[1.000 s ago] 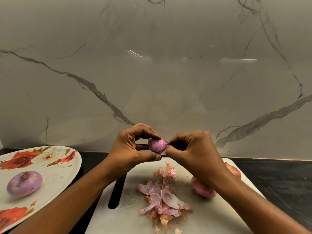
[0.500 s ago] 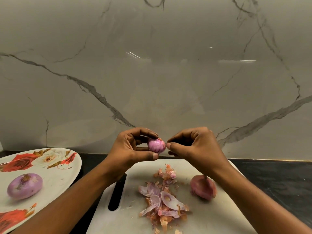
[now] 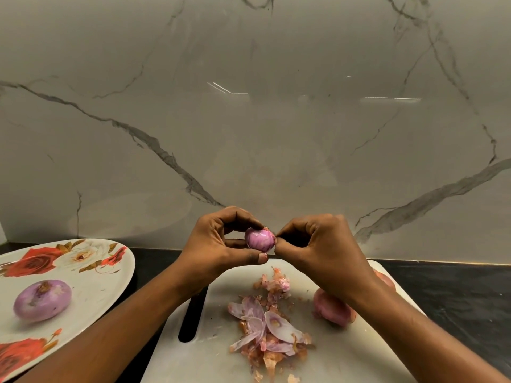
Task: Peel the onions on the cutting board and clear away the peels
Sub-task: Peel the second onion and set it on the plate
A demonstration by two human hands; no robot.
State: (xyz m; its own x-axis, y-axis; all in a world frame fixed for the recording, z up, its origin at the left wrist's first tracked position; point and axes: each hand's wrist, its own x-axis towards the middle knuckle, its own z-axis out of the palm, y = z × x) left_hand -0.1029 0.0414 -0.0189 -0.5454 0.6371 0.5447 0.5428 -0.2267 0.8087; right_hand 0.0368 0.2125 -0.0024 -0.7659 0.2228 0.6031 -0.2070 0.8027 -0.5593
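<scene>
Onions of this size are light and firm, but a stripped one looks slick, and the dry outer skin is thin and tears into flakes. I judge a bulb is best steadied round its middle while the skin is lifted from a tip end.

The wall fills the upper frame, and the dark counter runs below it. The plate at lower left carries one peeled onion. The board sits at lower centre, under both forearms.

The left hand, just left of centre, curls fingertips and thumb round the held onion, raised above the board's far edge. The right hand meets it from the right and pinches thumb against forefinger at the onion's right end. Whether a shred of skin is caught between them is too small to tell. The held onion lies between the two hands, glossy purple and mostly bare, with a scrap of dry skin at its top.

An unpeeled onion lies on the board at the right, partly under the right wrist. A far onion shows just beyond that wrist, near the board's right edge. The peels lie heaped at the board's middle, below the hands, not yet cleared.
</scene>
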